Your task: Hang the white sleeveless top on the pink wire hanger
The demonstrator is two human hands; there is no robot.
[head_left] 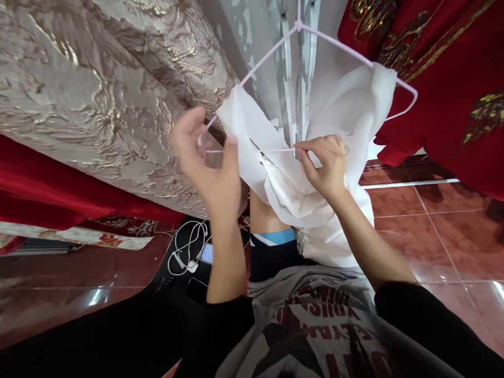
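Note:
A white garment [349, 112] hangs by its shoulders on a thin pale pink clothes hanger [271, 50], its neck opening facing me. My right hand [326, 163] pinches the hanger's lower bar near its middle, inside the opening. At the left end of the hanger is my left hand [211, 163], slightly blurred, with thumb and fingers apart around the hanger's tip and the garment's left shoulder. It does not close on either. The lower part of the garment drapes down toward my lap.
A pale curtain with gold relief [118, 105] hangs at left, and red curtains with gold decoration [447, 80] at right. White metal bars [286, 65] stand behind the hanger. A white cable [185, 247] and a phone [207, 253] lie on a black surface beside me. The floor has red tiles [405, 243].

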